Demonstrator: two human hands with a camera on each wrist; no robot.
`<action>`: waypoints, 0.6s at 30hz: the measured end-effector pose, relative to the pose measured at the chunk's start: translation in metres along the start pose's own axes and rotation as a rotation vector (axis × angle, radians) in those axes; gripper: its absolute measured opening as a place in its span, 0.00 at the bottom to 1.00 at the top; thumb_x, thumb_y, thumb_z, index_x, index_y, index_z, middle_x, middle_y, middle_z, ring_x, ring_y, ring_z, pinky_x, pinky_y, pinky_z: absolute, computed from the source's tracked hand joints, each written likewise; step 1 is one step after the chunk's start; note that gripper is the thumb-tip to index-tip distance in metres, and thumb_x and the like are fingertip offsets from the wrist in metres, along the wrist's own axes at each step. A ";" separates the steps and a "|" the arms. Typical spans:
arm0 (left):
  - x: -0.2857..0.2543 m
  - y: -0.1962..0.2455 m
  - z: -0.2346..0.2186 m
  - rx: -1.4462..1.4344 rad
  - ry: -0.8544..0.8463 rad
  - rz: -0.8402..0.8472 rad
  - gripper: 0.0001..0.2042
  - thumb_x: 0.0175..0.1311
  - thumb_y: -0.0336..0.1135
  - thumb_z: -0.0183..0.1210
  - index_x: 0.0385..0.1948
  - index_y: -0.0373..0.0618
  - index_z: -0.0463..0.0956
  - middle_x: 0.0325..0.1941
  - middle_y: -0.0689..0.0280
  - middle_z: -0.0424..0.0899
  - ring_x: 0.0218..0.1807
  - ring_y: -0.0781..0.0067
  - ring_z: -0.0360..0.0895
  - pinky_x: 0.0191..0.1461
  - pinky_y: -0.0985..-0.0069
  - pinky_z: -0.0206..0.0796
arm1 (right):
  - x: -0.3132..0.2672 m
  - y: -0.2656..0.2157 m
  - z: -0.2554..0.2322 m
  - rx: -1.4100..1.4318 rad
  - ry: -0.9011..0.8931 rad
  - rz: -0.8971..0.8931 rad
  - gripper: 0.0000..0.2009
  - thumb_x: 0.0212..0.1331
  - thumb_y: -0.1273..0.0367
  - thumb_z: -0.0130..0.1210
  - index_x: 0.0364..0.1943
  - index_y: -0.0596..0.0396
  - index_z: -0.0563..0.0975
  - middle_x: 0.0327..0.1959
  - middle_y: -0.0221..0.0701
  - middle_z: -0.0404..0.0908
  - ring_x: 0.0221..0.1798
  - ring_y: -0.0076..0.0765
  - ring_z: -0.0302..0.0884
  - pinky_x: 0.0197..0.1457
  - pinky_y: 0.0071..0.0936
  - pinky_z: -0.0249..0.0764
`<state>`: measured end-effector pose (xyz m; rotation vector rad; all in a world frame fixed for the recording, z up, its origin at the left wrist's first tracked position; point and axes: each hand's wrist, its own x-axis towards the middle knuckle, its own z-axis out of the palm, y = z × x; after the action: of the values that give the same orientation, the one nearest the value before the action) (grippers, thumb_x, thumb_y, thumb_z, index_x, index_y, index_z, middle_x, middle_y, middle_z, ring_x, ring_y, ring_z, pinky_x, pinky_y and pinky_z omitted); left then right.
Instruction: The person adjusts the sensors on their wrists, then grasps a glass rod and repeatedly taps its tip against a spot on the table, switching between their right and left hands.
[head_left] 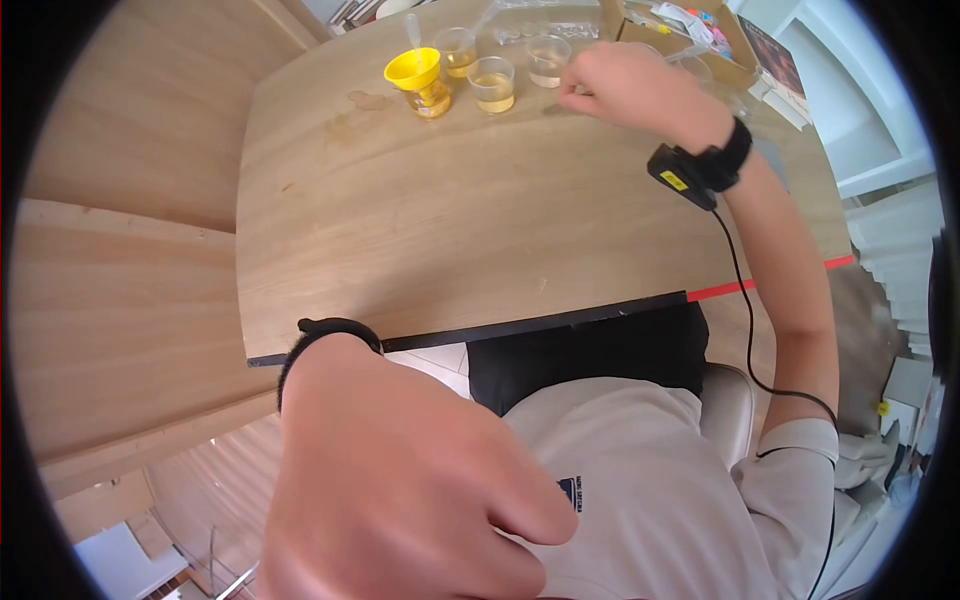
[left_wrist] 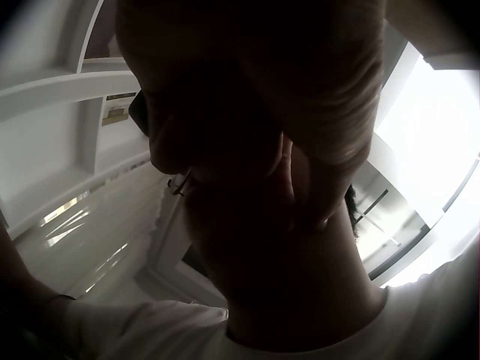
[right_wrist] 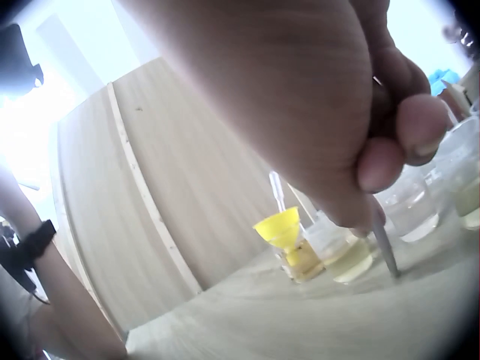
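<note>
My right hand (head_left: 635,90) is over the far right of the table and grips a thin grey rod (right_wrist: 386,251), its lower end at the tabletop. Beside it stand clear plastic cups: one with pale yellow liquid (head_left: 494,95), one with nearly colourless liquid (head_left: 548,66). Left of them a yellow funnel (head_left: 412,70) sits on a small jar (head_left: 429,101) of amber liquid, and a clear plastic pipette (head_left: 412,30) rises from it. My left hand (head_left: 400,480) is raised close to the head camera, fingers bent; deep shade in the left wrist view hides its fingertips.
Another cup (head_left: 457,55) stands behind the funnel. At the back right are a cardboard box (head_left: 740,70) of small items and a book (head_left: 770,55). A wet patch (head_left: 369,100) marks the wood left of the jar. A wooden panel (head_left: 130,270) borders the left side.
</note>
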<state>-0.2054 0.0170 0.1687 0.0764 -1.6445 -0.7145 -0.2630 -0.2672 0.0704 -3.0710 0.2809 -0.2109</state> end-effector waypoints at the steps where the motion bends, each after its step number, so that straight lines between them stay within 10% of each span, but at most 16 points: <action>1: -0.001 0.002 -0.003 0.007 0.009 0.002 0.11 0.36 0.14 0.46 0.06 0.43 0.59 0.11 0.71 0.52 0.13 0.79 0.47 0.21 0.78 0.33 | -0.004 0.002 -0.004 0.103 0.032 -0.002 0.08 0.61 0.65 0.58 0.31 0.56 0.81 0.26 0.38 0.81 0.33 0.48 0.80 0.37 0.41 0.75; 6: -0.003 0.009 -0.009 0.037 -0.056 0.002 0.13 0.37 0.15 0.45 0.06 0.46 0.55 0.11 0.71 0.49 0.14 0.77 0.47 0.22 0.77 0.34 | -0.014 -0.011 -0.016 -0.028 -0.218 0.051 0.10 0.62 0.63 0.60 0.35 0.55 0.84 0.27 0.39 0.82 0.33 0.44 0.81 0.38 0.37 0.75; 8: -0.002 0.011 -0.013 0.038 -0.072 -0.002 0.13 0.37 0.15 0.44 0.06 0.46 0.55 0.11 0.71 0.48 0.14 0.78 0.47 0.22 0.77 0.34 | -0.026 0.006 -0.009 0.094 0.178 -0.071 0.09 0.61 0.64 0.60 0.35 0.54 0.85 0.25 0.38 0.81 0.31 0.44 0.80 0.37 0.36 0.74; 11: -0.004 0.011 -0.011 0.021 -0.081 -0.002 0.13 0.37 0.15 0.44 0.06 0.47 0.55 0.11 0.71 0.47 0.15 0.78 0.46 0.22 0.77 0.34 | -0.028 0.005 -0.007 0.025 -0.029 0.049 0.09 0.62 0.64 0.60 0.36 0.54 0.85 0.26 0.38 0.82 0.32 0.45 0.80 0.37 0.37 0.75; 18: -0.007 0.008 -0.011 -0.015 -0.175 0.033 0.12 0.36 0.15 0.43 0.06 0.46 0.55 0.11 0.70 0.48 0.15 0.77 0.46 0.22 0.76 0.34 | -0.013 0.007 0.004 -0.002 0.108 -0.099 0.10 0.61 0.63 0.62 0.37 0.53 0.86 0.29 0.37 0.83 0.34 0.45 0.80 0.39 0.38 0.75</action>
<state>-0.1913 0.0221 0.1669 -0.0248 -1.8029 -0.7244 -0.2764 -0.2714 0.0643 -3.0831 0.1333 -0.3818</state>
